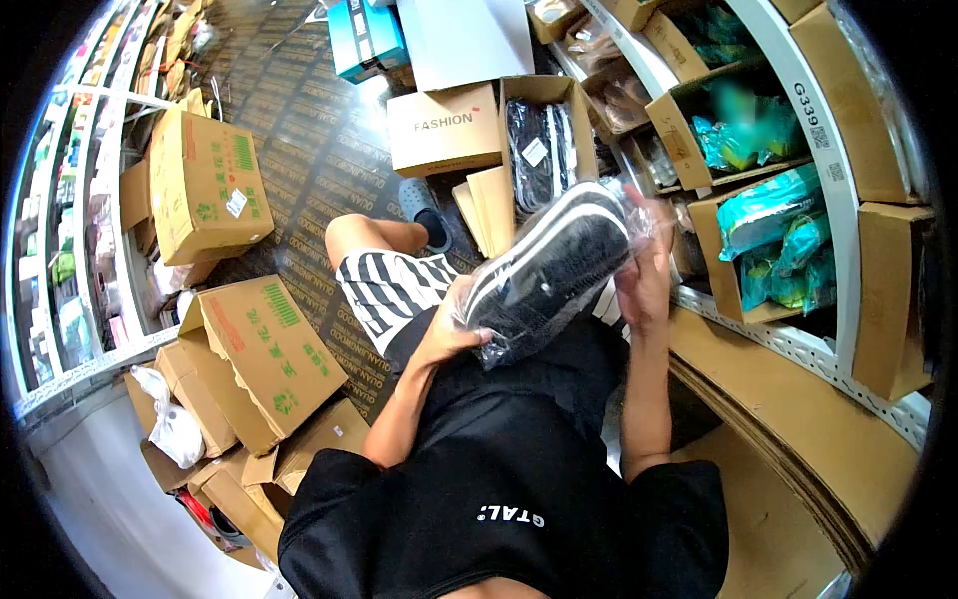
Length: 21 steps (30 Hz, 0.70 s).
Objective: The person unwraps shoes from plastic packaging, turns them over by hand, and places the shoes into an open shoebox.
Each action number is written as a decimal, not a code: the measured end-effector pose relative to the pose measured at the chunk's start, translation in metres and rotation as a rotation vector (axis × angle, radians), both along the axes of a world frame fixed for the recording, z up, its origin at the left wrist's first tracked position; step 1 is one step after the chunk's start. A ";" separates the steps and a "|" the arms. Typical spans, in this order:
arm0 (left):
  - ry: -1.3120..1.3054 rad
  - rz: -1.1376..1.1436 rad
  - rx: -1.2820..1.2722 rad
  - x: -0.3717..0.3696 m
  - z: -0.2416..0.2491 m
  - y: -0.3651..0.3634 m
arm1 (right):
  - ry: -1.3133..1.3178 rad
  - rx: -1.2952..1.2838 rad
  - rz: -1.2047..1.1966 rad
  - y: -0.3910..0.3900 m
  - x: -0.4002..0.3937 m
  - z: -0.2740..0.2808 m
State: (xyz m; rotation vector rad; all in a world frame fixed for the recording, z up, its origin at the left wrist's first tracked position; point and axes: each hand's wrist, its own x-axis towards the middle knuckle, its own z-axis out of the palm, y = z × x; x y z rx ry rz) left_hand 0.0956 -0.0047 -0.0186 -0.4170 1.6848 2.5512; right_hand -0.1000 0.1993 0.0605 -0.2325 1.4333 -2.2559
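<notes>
One labelled carton (205, 185) starts us off at the left, beside the shelving (90, 371), its label turned upward where it reads easily from above. Nearer, a green-printed carton (274, 349) leans among more cardboard (190, 384), and a white plastic bag (175, 429) slumps there too, tucked off the open floor (289, 170), it seems. Across we go! The FASHION carton (439, 130) sits snug by the left edge of an open carton (584, 110), whose wrapped black goods (539, 150) are packed close, likely to save room. And now the left hand (454, 329): fingers curled under the lower end of a wrapped black bundle (554, 270), thumb pressed on top, probably because slick film would slide off a flat palm. That white-striped bundle is up over the lap (499, 399), tilted, upper end to the right, by the open carton's near edge. On to the right hand (649, 265), pinching loose film at the upper end, presumably to steady it; glare hides the exact fingertip contact. Finally, turquoise packets (763, 215) bulge over the front edges of boxes (733, 270) on the rack (845, 230), facing outward, I'd guess, for easy reach.
</notes>
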 end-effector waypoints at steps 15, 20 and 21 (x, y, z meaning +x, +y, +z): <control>0.484 0.013 -1.045 0.009 0.004 0.058 | -0.451 -0.968 0.028 0.042 0.020 -0.012; 0.587 0.033 -1.065 0.017 -0.007 0.068 | -0.176 -1.158 0.303 0.047 0.013 -0.003; 0.584 0.032 -1.063 0.017 -0.006 0.068 | -0.128 -1.196 0.359 0.047 0.008 -0.007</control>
